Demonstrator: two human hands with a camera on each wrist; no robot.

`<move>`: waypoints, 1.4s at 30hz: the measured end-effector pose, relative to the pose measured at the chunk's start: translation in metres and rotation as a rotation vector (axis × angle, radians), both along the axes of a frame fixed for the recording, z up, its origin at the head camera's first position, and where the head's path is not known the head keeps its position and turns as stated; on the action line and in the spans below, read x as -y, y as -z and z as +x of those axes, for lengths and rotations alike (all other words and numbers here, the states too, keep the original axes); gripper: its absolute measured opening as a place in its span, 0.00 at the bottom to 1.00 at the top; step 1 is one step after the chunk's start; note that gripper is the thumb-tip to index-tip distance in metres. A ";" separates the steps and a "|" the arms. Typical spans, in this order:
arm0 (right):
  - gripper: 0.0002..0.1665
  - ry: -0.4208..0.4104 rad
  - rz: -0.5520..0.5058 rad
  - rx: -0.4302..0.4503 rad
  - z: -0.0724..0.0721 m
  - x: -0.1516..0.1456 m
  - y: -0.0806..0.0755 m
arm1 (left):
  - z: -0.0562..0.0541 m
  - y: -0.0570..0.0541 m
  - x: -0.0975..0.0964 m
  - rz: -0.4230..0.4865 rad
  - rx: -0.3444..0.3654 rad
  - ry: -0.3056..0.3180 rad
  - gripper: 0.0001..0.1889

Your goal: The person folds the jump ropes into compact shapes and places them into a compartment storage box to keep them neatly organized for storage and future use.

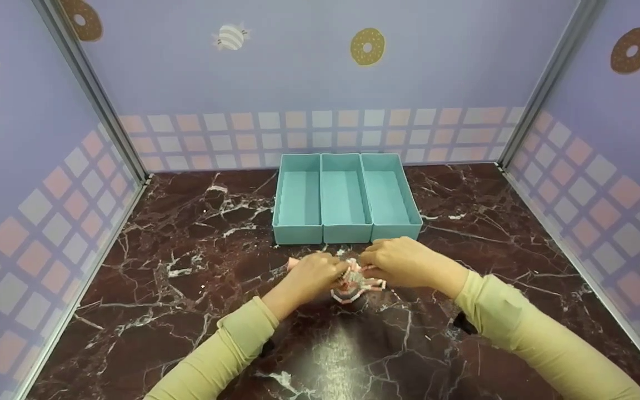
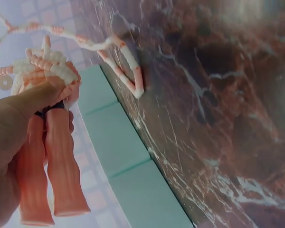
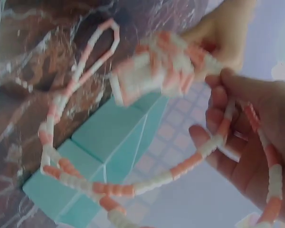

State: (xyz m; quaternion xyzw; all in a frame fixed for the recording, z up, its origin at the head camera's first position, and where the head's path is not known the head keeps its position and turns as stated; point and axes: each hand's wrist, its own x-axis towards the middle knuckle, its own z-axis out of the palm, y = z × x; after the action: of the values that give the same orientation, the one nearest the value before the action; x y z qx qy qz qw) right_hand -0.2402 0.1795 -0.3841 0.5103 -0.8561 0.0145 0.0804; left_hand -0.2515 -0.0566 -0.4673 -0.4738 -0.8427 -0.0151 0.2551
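A beaded jump rope in pink and white segments [image 1: 348, 297] is between the two hands, low over the dark tabletop. My left hand [image 1: 314, 273] grips its bunched, tangled cord right by the two salmon-pink handles [image 2: 64, 161], which stick out side by side in the left wrist view. With thumb and fingers, my right hand [image 1: 403, 260] pinches a strand of the beaded cord [image 3: 154, 183]. Loops of the cord hang slack from the bundle in both wrist views. In the head view the hands hide most of the knotted middle.
Three teal open-topped boxes [image 1: 348, 234] stand side by side just beyond the hands, bare inside. A dark red marbled table [image 1: 186, 311] spreads around them. Purple patterned panels [image 1: 298, 78] enclose the back and both sides.
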 end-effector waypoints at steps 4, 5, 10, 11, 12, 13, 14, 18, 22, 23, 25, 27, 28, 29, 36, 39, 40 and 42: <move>0.08 -0.046 -0.004 0.166 -0.010 -0.005 -0.005 | 0.006 -0.001 -0.003 -0.031 -0.005 0.077 0.13; 0.09 -0.050 -0.012 0.216 -0.013 -0.006 -0.006 | 0.007 -0.002 -0.003 -0.035 -0.001 0.095 0.13; 0.11 -0.081 -0.071 0.499 -0.026 -0.012 -0.005 | 0.015 -0.003 -0.003 -0.029 0.036 0.189 0.14; 0.12 -0.097 -0.079 0.549 -0.029 -0.012 -0.004 | 0.016 -0.002 -0.003 -0.021 0.048 0.208 0.14; 0.13 -0.111 -0.089 0.599 -0.031 -0.013 -0.002 | 0.017 -0.002 -0.003 -0.007 0.061 0.224 0.14; 0.13 -0.125 -0.099 0.647 -0.034 -0.014 -0.001 | 0.018 -0.002 -0.003 0.011 0.078 0.240 0.14; 0.13 -0.133 -0.109 0.694 -0.036 -0.016 0.001 | 0.019 -0.002 -0.003 0.033 0.096 0.256 0.14; 0.14 -0.126 -0.172 0.876 -0.044 -0.022 0.010 | 0.023 -0.004 -0.003 0.138 0.172 0.310 0.13; 0.15 -0.146 -0.282 1.002 -0.050 -0.027 0.022 | 0.026 -0.008 -0.004 0.256 0.233 0.347 0.11; 0.15 -0.154 -0.313 1.018 -0.051 -0.028 0.025 | 0.026 -0.009 -0.004 0.287 0.250 0.353 0.11; 0.16 -0.167 -0.371 1.017 -0.054 -0.030 0.032 | 0.028 -0.011 -0.005 0.346 0.288 0.362 0.12; 0.17 -0.175 -0.431 1.015 -0.055 -0.033 0.039 | 0.030 -0.014 -0.006 0.391 0.325 0.359 0.12; 0.18 -0.171 -0.458 1.015 -0.055 -0.034 0.043 | 0.030 -0.016 -0.006 0.413 0.344 0.353 0.13; 0.19 -0.173 -0.489 1.014 -0.055 -0.035 0.046 | 0.031 -0.017 -0.007 0.434 0.368 0.347 0.13; 0.15 -0.005 -0.707 1.101 -0.043 -0.042 0.066 | 0.033 -0.025 -0.009 0.643 0.486 0.227 0.11; 0.17 0.074 -0.790 1.109 -0.039 -0.044 0.075 | 0.033 -0.026 -0.010 0.710 0.524 0.165 0.12; 0.16 0.086 -0.797 1.095 -0.039 -0.043 0.078 | 0.033 -0.026 -0.010 0.727 0.540 0.144 0.12; 0.17 0.057 -0.808 1.080 -0.039 -0.039 0.082 | 0.032 -0.026 -0.011 0.767 0.577 0.099 0.11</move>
State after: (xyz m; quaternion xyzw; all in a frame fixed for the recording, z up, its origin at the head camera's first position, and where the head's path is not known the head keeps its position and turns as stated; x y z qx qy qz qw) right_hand -0.2791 0.2189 -0.4664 0.3386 -0.7165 0.5845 -0.1740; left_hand -0.2192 -0.0456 -0.4413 -0.3615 -0.7893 -0.4678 0.1660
